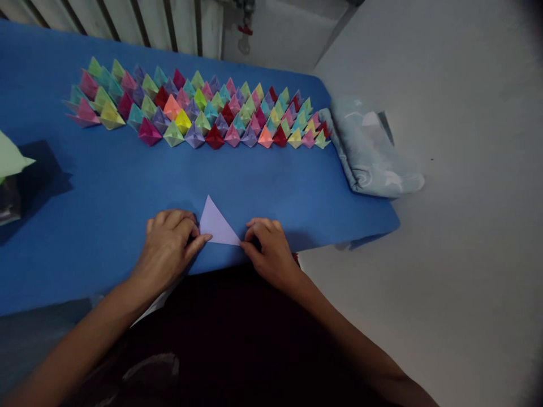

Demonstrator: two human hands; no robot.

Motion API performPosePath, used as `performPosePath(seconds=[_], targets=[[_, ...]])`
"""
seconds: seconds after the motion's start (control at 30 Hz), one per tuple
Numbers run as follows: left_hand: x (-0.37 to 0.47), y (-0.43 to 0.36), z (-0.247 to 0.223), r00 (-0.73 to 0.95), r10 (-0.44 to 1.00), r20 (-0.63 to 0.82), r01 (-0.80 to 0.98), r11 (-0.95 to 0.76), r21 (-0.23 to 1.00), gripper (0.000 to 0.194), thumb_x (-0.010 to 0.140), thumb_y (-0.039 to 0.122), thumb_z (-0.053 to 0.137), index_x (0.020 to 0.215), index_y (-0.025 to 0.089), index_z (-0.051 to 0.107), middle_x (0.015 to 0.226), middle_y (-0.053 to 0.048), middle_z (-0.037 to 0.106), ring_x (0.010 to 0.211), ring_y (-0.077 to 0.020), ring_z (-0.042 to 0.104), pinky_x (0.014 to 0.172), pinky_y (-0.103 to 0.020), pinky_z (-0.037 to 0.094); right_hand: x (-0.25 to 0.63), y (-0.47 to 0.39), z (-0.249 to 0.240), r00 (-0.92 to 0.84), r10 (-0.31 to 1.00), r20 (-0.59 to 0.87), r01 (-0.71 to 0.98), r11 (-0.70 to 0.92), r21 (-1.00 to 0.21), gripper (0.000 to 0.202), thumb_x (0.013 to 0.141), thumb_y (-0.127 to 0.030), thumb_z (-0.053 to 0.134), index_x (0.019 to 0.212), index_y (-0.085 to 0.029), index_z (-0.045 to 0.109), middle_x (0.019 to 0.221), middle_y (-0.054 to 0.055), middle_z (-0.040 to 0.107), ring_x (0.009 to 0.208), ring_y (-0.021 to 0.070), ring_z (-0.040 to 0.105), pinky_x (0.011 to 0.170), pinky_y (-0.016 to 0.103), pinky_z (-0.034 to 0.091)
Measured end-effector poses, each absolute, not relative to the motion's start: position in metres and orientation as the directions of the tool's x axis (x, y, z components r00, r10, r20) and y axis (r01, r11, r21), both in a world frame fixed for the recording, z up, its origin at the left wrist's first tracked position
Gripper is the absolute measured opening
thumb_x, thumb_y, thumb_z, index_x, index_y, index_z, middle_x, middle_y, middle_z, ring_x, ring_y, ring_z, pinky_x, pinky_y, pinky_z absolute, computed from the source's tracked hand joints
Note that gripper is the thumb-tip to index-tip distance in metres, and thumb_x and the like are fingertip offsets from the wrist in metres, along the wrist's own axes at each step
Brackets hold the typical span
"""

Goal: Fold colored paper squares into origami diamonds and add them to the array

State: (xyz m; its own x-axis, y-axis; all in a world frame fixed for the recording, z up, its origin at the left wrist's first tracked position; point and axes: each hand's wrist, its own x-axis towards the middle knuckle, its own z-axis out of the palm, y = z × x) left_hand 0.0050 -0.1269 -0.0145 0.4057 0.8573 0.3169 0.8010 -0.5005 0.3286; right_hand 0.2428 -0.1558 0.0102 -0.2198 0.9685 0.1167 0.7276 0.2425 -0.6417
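Observation:
A sheet of lilac paper [219, 225], folded into a triangle, is held at the near edge of the blue table [271, 175]. My left hand [172, 240] grips its left side, with the thumb lying over the lower left part. At the lower right corner, my right hand [269, 249] pinches the tip between thumb and curled fingers. The triangle's top point faces away from me. Beyond it stand several rows of small folded paper boats [195, 135] in many colours.
A folded grey-blue blanket [373, 150] lies at the table's right end against the wall [466, 141]. Light green paper [12, 158] sits on a dark object at the left edge. A radiator [127, 22] stands behind the table, with a red-handled valve [245, 29] beside it.

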Motion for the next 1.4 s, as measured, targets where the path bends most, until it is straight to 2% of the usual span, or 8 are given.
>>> performPosePath(seconds=[0.23, 0.43, 0.57, 0.8, 1.03, 1.2, 1.33, 1.4], targets=[[-0.003, -0.127, -0.017, 0.434, 0.825, 0.363, 0.795, -0.54, 0.276, 0.023, 0.098, 0.039, 0.052, 0.103, 0.025, 0.07, 0.101, -0.008, 0.067, 0.096, -0.0268, 0.059, 0.081, -0.04, 0.044, 0.243, -0.154, 0.008, -0.249, 0.96, 0.126, 0.706, 0.269, -0.655, 0.015, 0.086, -0.01, 0.059, 0.078, -0.022, 0.055, 0.104, 0.007, 0.068, 0.107, 0.0228, 0.06, 0.094, 0.04, 0.04], [0.007, -0.135, -0.015, 0.568, 0.68, 0.463, 0.749, -0.66, 0.051, 0.033, 0.099, 0.018, 0.046, 0.12, 0.029, 0.071, 0.104, -0.009, 0.066, 0.094, -0.0251, 0.057, 0.079, -0.038, 0.042, 0.242, -0.153, 0.004, -0.273, 0.947, 0.171, 0.716, 0.318, -0.621, 0.016, 0.085, -0.009, 0.056, 0.075, -0.022, 0.053, 0.092, 0.005, 0.067, 0.099, 0.0211, 0.059, 0.091, 0.037, 0.038], [0.025, -0.145, -0.012, 0.733, 0.583, 0.349, 0.63, -0.776, -0.028, 0.046, 0.094, 0.006, 0.046, 0.13, 0.028, 0.066, 0.106, -0.008, 0.068, 0.097, -0.0231, 0.06, 0.084, -0.037, 0.042, 0.242, -0.152, 0.003, -0.288, 0.943, 0.169, 0.715, 0.329, -0.617, 0.014, 0.086, -0.012, 0.057, 0.077, -0.022, 0.054, 0.091, 0.004, 0.066, 0.096, 0.0203, 0.057, 0.089, 0.035, 0.036], [0.014, -0.169, -0.006, 0.645, 0.722, 0.251, 0.756, -0.651, -0.069, 0.053, 0.089, -0.001, 0.046, 0.132, 0.024, 0.064, 0.124, -0.011, 0.068, 0.11, -0.0259, 0.063, 0.097, -0.042, 0.041, 0.242, -0.152, 0.003, -0.276, 0.948, 0.16, 0.724, 0.315, -0.614, 0.014, 0.085, -0.011, 0.057, 0.075, -0.021, 0.055, 0.092, 0.004, 0.065, 0.09, 0.0194, 0.054, 0.086, 0.034, 0.036], [0.005, -0.176, -0.016, 0.559, 0.731, 0.392, 0.822, -0.552, -0.143, 0.047, 0.087, -0.001, 0.044, 0.122, 0.016, 0.07, 0.118, -0.013, 0.073, 0.104, -0.0268, 0.063, 0.088, -0.041, 0.043, 0.244, -0.153, 0.002, -0.282, 0.94, 0.192, 0.737, 0.34, -0.584, 0.015, 0.083, -0.008, 0.054, 0.074, -0.02, 0.054, 0.088, 0.004, 0.064, 0.089, 0.0196, 0.055, 0.085, 0.034, 0.037], [0.014, -0.171, -0.025, 0.513, 0.684, 0.518, 0.825, -0.559, -0.08, 0.036, 0.089, 0.001, 0.047, 0.112, 0.014, 0.071, 0.109, -0.012, 0.074, 0.095, -0.0262, 0.061, 0.082, -0.04, 0.043, 0.233, -0.146, 0.011, -0.308, 0.945, 0.113, 0.771, 0.317, -0.552, 0.016, 0.086, -0.014, 0.054, 0.097, -0.019, 0.064, 0.099, 0.008, 0.068, 0.094, 0.0223, 0.057, 0.087, 0.036, 0.041], [0.013, -0.175, -0.035, 0.441, 0.67, 0.597, 0.836, -0.548, -0.003, 0.035, 0.092, 0.003, 0.044, 0.115, 0.013, 0.069, 0.112, -0.013, 0.073, 0.102, -0.0278, 0.058, 0.084, -0.04, 0.044, 0.211, -0.129, 0.022, -0.288, 0.957, 0.046, 0.774, 0.261, -0.577, 0.037, 0.089, -0.022, 0.058, 0.124, -0.014, 0.061, 0.116, 0.014, 0.068, 0.102, 0.0243, 0.06, 0.091, 0.037, 0.044], [0.011, -0.177, -0.038, 0.427, 0.667, 0.611, 0.834, -0.551, 0.018, 0.035, 0.094, 0.004, 0.043, 0.117, 0.013, 0.069, 0.115, -0.013, 0.072, 0.105, -0.0284, 0.057, 0.087, -0.041, 0.044, 0.204, -0.116, 0.026, -0.27, 0.962, -0.03, 0.769, 0.196, -0.609, 0.045, 0.086, -0.02, 0.059, 0.13, -0.016, 0.06, 0.112, 0.012, 0.069, 0.095, 0.0227, 0.063, 0.086, 0.035, 0.045]])
